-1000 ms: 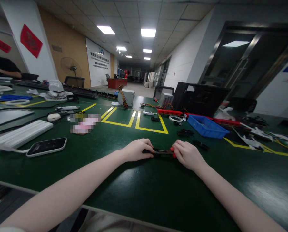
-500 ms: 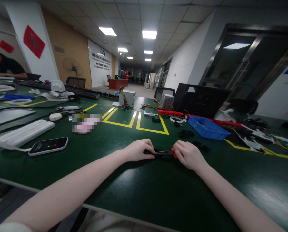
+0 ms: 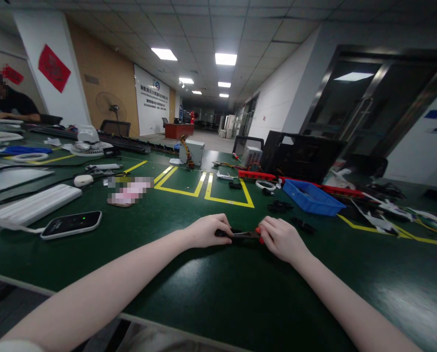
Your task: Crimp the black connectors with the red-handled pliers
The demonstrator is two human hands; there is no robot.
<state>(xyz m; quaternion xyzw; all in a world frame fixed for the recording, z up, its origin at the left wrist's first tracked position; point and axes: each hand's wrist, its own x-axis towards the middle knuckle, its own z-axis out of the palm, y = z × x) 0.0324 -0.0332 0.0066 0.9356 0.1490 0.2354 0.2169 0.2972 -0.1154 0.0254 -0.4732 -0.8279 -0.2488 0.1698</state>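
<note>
Both arms bare, stretched forward, converging from the lower corners toward centre. Left forearm long, nearly straight, wrist flat. Left hand (image 3: 207,231) knuckles up, fingers curled under in a closed pinch, tips pointing right. Right forearm runs in from lower right, wrist slightly bent. Right hand (image 3: 281,238) back up, fingers curled closed, tips pointing left. Hands level, near each other, not touching.
</note>
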